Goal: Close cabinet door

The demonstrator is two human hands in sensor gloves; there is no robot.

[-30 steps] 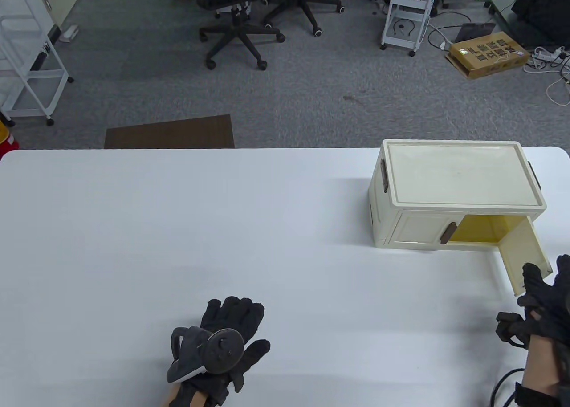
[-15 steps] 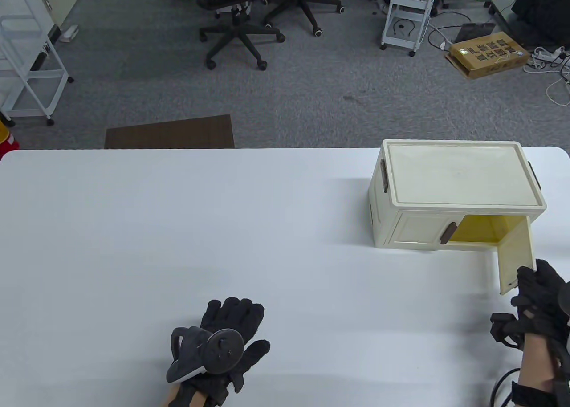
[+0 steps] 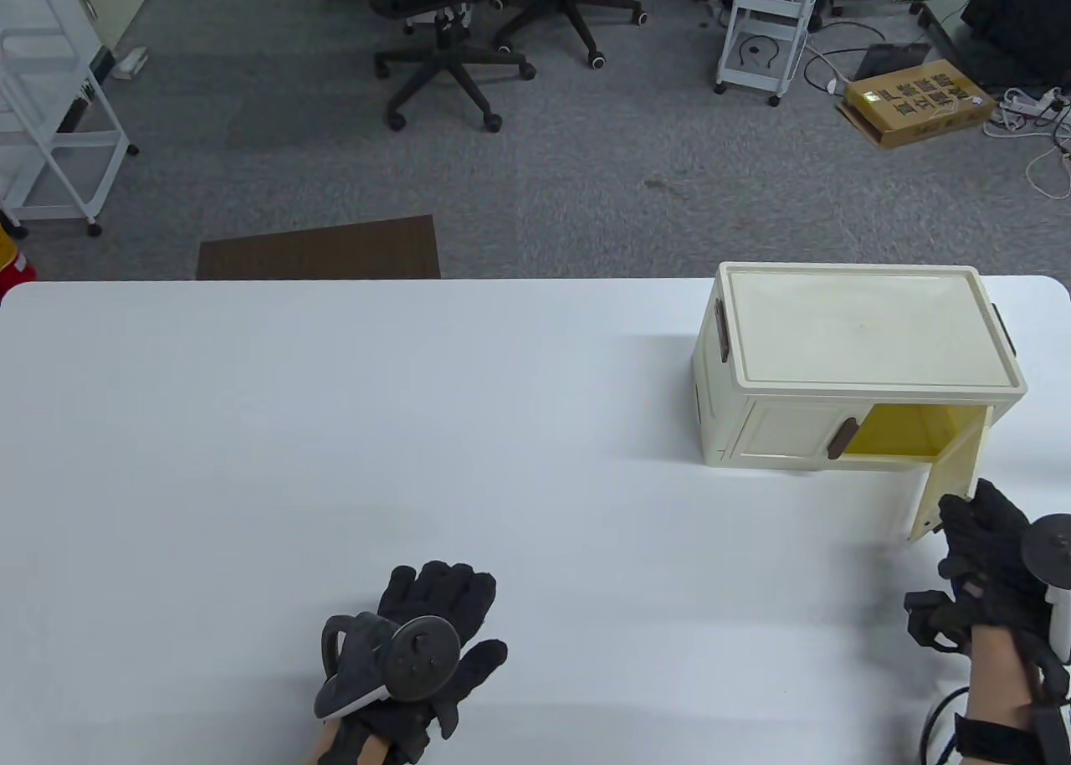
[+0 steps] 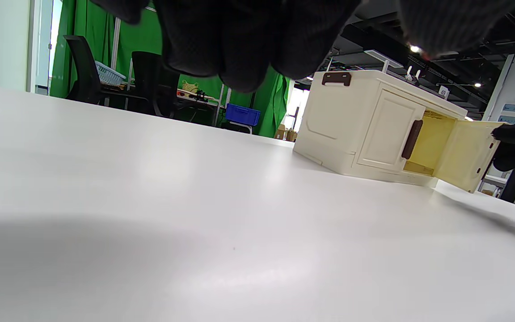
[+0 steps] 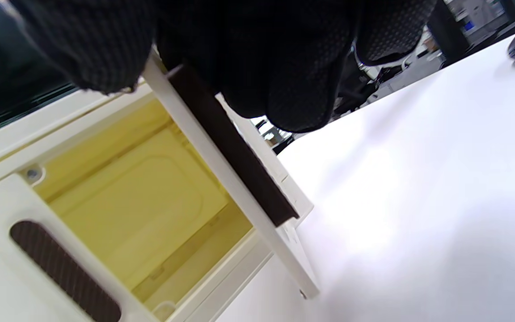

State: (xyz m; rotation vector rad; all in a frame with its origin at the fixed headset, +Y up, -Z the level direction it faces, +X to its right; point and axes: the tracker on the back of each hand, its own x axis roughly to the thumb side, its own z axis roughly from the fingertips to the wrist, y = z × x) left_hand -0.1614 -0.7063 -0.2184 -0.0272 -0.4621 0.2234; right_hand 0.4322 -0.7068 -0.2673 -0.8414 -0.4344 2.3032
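A cream cabinet (image 3: 862, 330) stands at the table's right back. Its left door is shut, with a brown handle (image 3: 840, 438). Its right door (image 3: 950, 480) stands partly open, showing a yellow inside. My right hand (image 3: 971, 518) grips that door's free edge. In the right wrist view my fingers (image 5: 302, 67) lie over the door's brown handle (image 5: 239, 170), with one finger on the inner side. My left hand (image 3: 443, 589) rests flat on the table, far left of the cabinet. The left wrist view shows the cabinet (image 4: 365, 125) and the open door (image 4: 465, 156).
The white table (image 3: 335, 430) spreads wide between my hands. Beyond its far edge are office chairs (image 3: 452, 37), a wire cart (image 3: 766, 37) and a cardboard box (image 3: 916, 100) on the grey floor.
My right hand has moved left and swung the right door inward, so the opening is narrower than before. The left hand has not moved.
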